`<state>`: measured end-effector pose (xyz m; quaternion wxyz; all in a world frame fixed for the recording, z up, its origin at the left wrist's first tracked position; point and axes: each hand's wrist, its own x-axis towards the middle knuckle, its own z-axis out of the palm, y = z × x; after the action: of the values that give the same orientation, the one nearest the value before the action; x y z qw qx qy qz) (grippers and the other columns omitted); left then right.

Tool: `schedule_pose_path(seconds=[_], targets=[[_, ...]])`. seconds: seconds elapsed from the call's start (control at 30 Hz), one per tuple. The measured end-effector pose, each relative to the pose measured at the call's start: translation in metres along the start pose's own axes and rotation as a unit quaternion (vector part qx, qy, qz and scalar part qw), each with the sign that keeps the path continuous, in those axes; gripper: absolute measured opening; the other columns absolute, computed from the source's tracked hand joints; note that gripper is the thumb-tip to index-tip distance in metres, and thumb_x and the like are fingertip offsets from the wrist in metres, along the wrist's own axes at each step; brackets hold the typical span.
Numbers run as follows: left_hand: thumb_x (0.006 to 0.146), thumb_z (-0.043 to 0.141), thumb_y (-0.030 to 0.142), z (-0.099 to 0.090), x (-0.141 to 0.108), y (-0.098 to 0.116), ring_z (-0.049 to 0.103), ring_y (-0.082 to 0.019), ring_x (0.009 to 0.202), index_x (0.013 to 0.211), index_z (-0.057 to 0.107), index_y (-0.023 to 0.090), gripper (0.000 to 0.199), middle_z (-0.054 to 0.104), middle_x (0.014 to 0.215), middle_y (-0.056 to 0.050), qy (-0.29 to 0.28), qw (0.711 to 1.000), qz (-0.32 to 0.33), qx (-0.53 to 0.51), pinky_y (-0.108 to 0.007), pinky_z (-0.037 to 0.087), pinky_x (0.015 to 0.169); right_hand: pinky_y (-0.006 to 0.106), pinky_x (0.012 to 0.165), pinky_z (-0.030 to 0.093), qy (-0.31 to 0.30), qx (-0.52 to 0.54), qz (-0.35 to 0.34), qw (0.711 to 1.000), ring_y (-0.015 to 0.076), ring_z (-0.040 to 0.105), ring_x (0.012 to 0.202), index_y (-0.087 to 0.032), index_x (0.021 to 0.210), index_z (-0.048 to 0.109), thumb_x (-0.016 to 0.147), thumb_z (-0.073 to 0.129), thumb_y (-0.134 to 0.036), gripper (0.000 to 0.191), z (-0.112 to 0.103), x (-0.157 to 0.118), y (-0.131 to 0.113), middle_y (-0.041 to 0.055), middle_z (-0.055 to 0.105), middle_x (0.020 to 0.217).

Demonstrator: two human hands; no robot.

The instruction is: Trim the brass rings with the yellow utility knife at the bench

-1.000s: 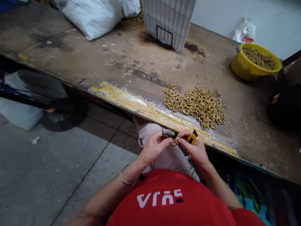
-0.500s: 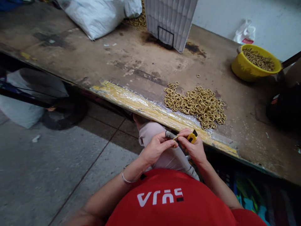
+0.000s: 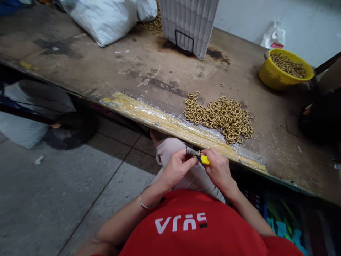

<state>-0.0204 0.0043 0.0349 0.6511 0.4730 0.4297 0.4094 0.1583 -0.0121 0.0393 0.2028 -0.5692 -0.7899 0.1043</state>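
Observation:
Over my lap, my left hand [image 3: 177,168] is closed on a small brass-coloured ring [image 3: 198,153], pinched between thumb and a forefinger that has a grey wrap [image 3: 190,152] round it. My right hand [image 3: 218,167] grips a yellow utility knife [image 3: 204,160]. Its dark tip points left and meets the ring by my left thumb. My fingers partly hide the ring. Just beyond my hands, a heap of similar rings [image 3: 223,115] lies near the table's front edge, with one loose ring [image 3: 222,85] behind it.
A yellow basin [image 3: 277,76] full of rings stands at the right of the worn table [image 3: 106,71]. Farther back are a white sack [image 3: 103,21] and a grey ribbed panel [image 3: 183,28] with a black wire frame. Shiny tape [image 3: 160,119] covers part of the front edge.
The utility knife has swung from pointing up and away in my right hand to pointing left at the ring. My left hand keeps its pinch. The view has shifted slightly.

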Motion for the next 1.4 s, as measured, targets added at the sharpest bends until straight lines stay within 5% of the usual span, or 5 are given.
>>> schedule_pose_path(seconds=[0.3, 0.43, 0.57, 0.73, 1.4], targets=[[0.081, 0.068, 0.026, 0.000, -0.007, 0.007, 0.059, -0.016, 0.073, 0.083, 0.070, 0.013, 0.013, 0.069, 0.076, -0.003, -0.001, 0.995, 0.043, 0.093, -0.026, 0.048, 0.070, 0.027, 0.065, 0.038, -0.018, -0.073, 0.000, 0.997, 0.0171, 0.062, 0.072, -0.019, 0.092, 0.068, 0.102, 0.047, -0.022, 0.023, 0.005, 0.003, -0.001, 0.0066, 0.069, 0.083], [0.081, 0.067, 0.021, -0.004, -0.021, 0.018, 0.057, -0.014, 0.070, 0.077, 0.068, 0.014, 0.008, 0.065, 0.073, -0.001, -0.008, 0.993, 0.071, 0.096, -0.024, 0.046, 0.068, 0.029, 0.060, 0.033, -0.059, -0.126, 0.149, 0.979, 0.0181, 0.059, 0.066, -0.016, 0.088, 0.068, 0.091, 0.050, -0.007, 0.021, 0.000, 0.020, 0.023, 0.0091, 0.070, 0.082], [0.076, 0.074, 0.020, -0.005, -0.016, 0.016, 0.059, -0.012, 0.069, 0.075, 0.069, 0.015, 0.007, 0.067, 0.071, 0.000, 0.017, 0.998, 0.027, -0.051, -0.023, 0.048, 0.069, 0.027, 0.064, 0.038, -0.019, 0.093, 0.145, 0.985, 0.0165, 0.057, 0.066, -0.018, 0.076, 0.064, 0.096, 0.052, -0.024, 0.024, -0.010, 0.029, 0.032, 0.0036, 0.064, 0.070], [0.066, 0.088, 0.029, 0.001, 0.006, -0.001, 0.060, -0.010, 0.069, 0.076, 0.072, 0.014, 0.024, 0.070, 0.073, 0.000, 0.096, 0.967, -0.039, -0.233, -0.022, 0.050, 0.072, 0.025, 0.063, 0.043, -0.033, 0.405, 0.081, 0.910, 0.0132, 0.055, 0.065, -0.020, 0.077, 0.066, 0.091, 0.064, -0.041, 0.025, -0.005, 0.018, 0.001, -0.0011, 0.062, 0.070], [0.078, 0.077, 0.033, -0.002, 0.016, -0.022, 0.064, -0.013, 0.070, 0.089, 0.066, 0.015, 0.024, 0.070, 0.081, -0.001, 0.120, 0.979, -0.032, -0.161, -0.025, 0.053, 0.069, 0.023, 0.052, 0.034, 0.028, 0.409, 0.195, 0.891, 0.0094, 0.040, 0.055, -0.021, 0.079, 0.057, 0.086, 0.064, -0.033, 0.015, 0.008, 0.015, -0.009, -0.0062, 0.048, 0.063]])
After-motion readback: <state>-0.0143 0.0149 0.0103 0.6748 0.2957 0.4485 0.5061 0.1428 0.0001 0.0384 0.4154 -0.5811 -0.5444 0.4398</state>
